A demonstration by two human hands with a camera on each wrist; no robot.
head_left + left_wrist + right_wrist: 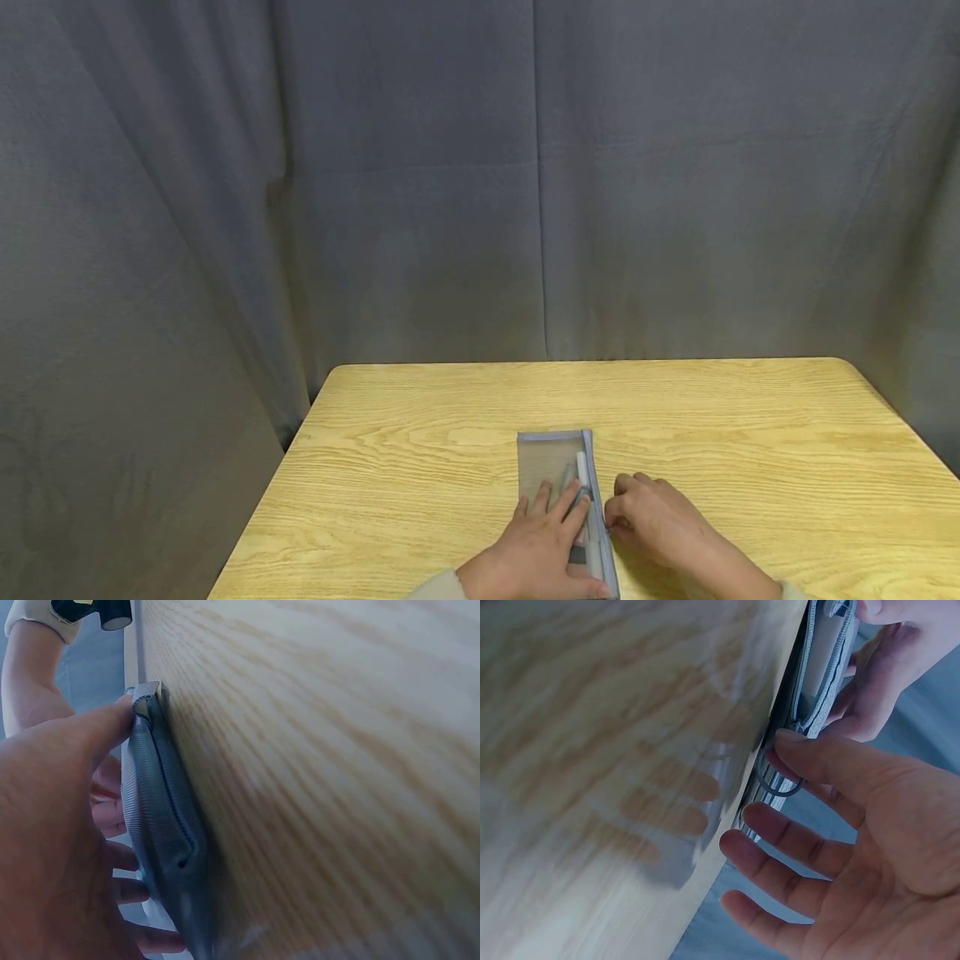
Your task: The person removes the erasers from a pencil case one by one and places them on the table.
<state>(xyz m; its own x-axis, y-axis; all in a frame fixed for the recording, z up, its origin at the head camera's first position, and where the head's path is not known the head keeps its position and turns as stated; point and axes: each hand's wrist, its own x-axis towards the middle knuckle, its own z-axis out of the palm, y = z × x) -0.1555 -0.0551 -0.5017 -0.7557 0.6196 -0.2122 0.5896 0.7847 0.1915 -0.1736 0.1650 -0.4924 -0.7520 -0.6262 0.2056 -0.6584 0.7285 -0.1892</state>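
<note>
A see-through mesh zip pouch (536, 463) with blue-grey edging lies flat on the table, several slim items showing inside it. My left hand (542, 542) rests on the pouch with its fingers spread; its thumb touches the near end. At the pouch's right edge, my right hand (656, 518) pinches the round zipper pull ring (780, 793) between thumb and index finger, the other fingers loosely bent. In the right wrist view the zipper (804, 675) is parted on one side of the slider, and a pale item shows in the gap.
The wood-grain table (405, 467) has rounded far corners. Grey-blue curtains (420, 183) hang behind it and along the left side. Light sleeves (438, 586) cover the forearms.
</note>
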